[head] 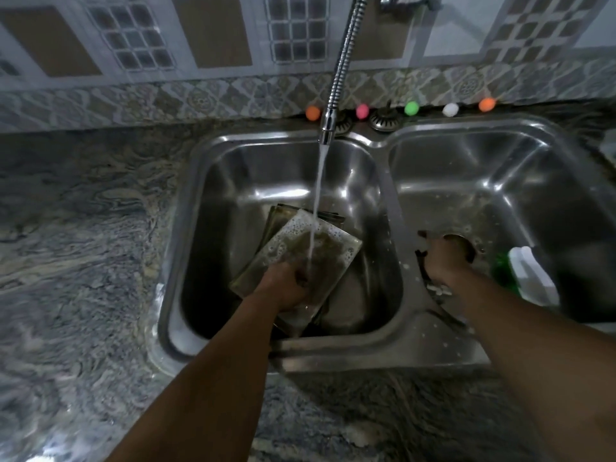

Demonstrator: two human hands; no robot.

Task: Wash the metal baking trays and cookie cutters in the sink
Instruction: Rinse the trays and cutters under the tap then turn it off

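Observation:
A soapy rectangular metal baking tray (316, 248) tilts in the left sink basin (206, 261), under the running water from the faucet (328, 128). My left hand (286, 285) grips the tray's near edge. More dark trays (283, 216) lie stacked under and behind it. My right hand (441, 261) reaches into the right basin (500, 181) near the drain, over small dark pieces (421, 253) that may be cookie cutters; whether it holds anything is hidden by blur.
A white bottle (530, 275) and a green scrubber (501, 268) sit at the right basin's near right. Coloured balls (313, 113) line the back ledge beside two sink strainers (385, 121). Marbled stone counter (83, 245) spreads to the left and front.

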